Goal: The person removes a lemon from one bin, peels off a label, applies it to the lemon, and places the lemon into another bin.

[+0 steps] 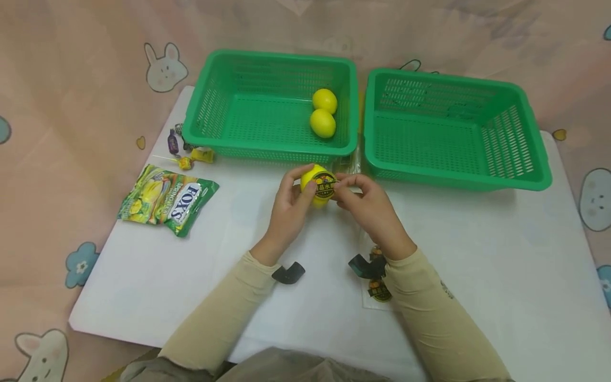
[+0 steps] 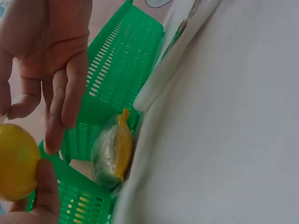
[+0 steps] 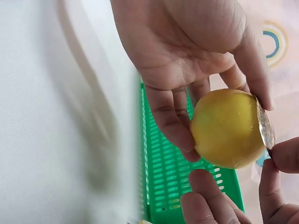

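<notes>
Above the white desk (image 1: 477,276), just in front of the two green baskets (image 1: 272,106), a lemon (image 1: 316,184) sits between both hands. The left hand (image 1: 288,204) curls around it, gripping it. The right hand (image 1: 367,204) pinches what seems to be a round sticker (image 1: 325,187) on the lemon's skin.

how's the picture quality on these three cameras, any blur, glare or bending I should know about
Head view: even, soft light, faint shadows, sharp on the lemon and both hands; the basket edges bow slightly. Left wrist view: the left hand is close and soft, the white table washed out without texture. Right wrist view: the table at left is smeared with blur; the sticker edge catches a glint.
</notes>
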A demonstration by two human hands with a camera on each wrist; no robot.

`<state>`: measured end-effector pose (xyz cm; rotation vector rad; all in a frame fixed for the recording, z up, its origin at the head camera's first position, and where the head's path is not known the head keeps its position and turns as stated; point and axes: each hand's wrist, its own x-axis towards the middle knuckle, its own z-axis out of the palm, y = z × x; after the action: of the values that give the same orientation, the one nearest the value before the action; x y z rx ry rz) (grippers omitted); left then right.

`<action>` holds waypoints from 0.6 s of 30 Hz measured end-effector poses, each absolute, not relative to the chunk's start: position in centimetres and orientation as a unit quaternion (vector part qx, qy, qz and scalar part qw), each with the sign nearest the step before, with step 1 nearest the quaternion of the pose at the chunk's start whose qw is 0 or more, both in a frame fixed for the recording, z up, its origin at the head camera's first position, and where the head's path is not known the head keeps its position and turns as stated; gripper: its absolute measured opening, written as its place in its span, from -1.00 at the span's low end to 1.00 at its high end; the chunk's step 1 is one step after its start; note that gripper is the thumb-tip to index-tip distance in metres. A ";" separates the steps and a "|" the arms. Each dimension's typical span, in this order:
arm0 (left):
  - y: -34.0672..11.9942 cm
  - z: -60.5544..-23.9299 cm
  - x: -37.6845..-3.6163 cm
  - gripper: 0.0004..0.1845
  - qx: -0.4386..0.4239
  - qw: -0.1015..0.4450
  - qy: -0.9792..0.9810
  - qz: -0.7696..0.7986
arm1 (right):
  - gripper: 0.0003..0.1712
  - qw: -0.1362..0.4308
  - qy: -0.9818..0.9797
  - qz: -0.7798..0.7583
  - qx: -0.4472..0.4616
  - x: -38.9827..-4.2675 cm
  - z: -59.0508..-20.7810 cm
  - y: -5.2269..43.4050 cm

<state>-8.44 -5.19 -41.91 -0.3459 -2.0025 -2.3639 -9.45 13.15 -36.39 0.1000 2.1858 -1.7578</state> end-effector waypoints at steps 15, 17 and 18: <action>-4.6 -40.6 -7.9 -0.64 -0.040 -0.033 -0.457 -0.888 | -0.56 -0.077 0.833 -0.507 -0.207 -8.4 -36.1 12.3; -4.2 -40.7 -7.8 -0.53 -0.039 -0.026 -0.447 -0.893 | -0.51 -0.108 0.839 -0.456 -0.275 -8.7 -36.6 11.8; -4.0 -40.7 -7.7 -0.48 -0.037 -0.025 -0.439 -0.897 | -0.48 -0.116 0.845 -0.430 -0.296 -8.9 -36.9 11.5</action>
<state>-7.72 -4.05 -40.74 -0.1196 -1.4013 -2.8651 -8.85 11.50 -36.86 -1.0051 2.8712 -1.4611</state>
